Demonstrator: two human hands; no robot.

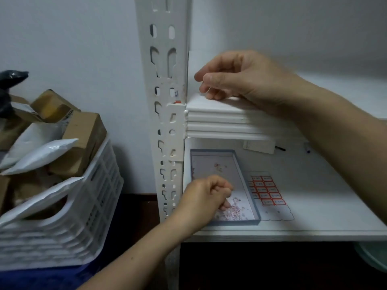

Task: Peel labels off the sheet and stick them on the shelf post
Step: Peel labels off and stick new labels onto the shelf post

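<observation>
We see label sheet (268,194) lying flat on lower shelf, white backing, red-bordered labels in two columns. We see shelf post (165,97) upright, white, slotted, small red-edged label (178,102) stuck at shelf level.

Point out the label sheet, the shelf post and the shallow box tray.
label sheet (267,192), head view, on a red-bordered label near its middle.
shelf post (165,114), head view, on its slotted front face.
shallow box tray (238,164), head view, on its right wall.
</observation>
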